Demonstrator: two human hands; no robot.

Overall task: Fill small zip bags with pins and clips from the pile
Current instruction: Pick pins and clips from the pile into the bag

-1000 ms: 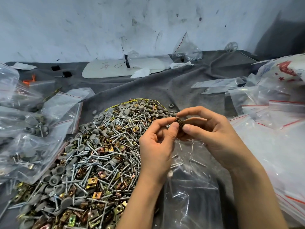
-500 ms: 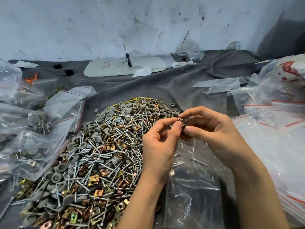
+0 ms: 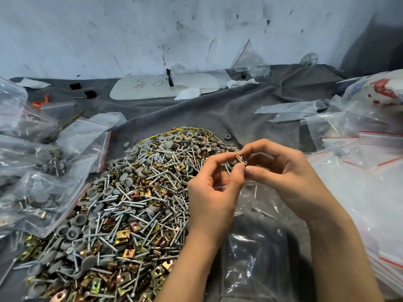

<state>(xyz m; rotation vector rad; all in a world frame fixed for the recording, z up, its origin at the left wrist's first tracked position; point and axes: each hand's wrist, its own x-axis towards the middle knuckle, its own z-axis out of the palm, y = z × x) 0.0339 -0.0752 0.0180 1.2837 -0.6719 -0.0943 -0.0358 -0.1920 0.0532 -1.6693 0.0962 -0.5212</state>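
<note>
A person's two bare hands meet above a grey cloth-covered table [image 3: 218,118], seen from the person's own head. The left hand [image 3: 212,192] rises from the bottom centre, wrist bent and palm turned toward the viewer, with its fingers curled inward. The right hand [image 3: 290,182] comes in from the lower right, its fingers arched over to meet the left. Between the thumb and forefinger tips of both hands sits a small brass-coloured metal clip [image 3: 242,160]. Both hands pinch it closely, and it is held in the air just above the right edge of the heap.

That heap is a large loose pile of silver screws, round grey plastic caps and brass-coloured square clips [image 3: 130,203], spread to the left of the hands. Directly beneath the hands lies a crumpled clear plastic bag [image 3: 250,247] with a few screws inside it. Filled clear zip bags with red stripes [image 3: 35,175] are stacked at the left edge. Flat, empty red-striped zip bags [image 3: 359,168] are heaped at the right.

Near the scuffed white wall [image 3: 130,29] at the back lies a flat white oval board [image 3: 144,90]. It bears a hand-drawn circle like the letter O and a scrawl beside it that cannot be read. A white printed bag with red stars [image 3: 383,88] sits at the far right; its lettering is cut off and unreadable.
</note>
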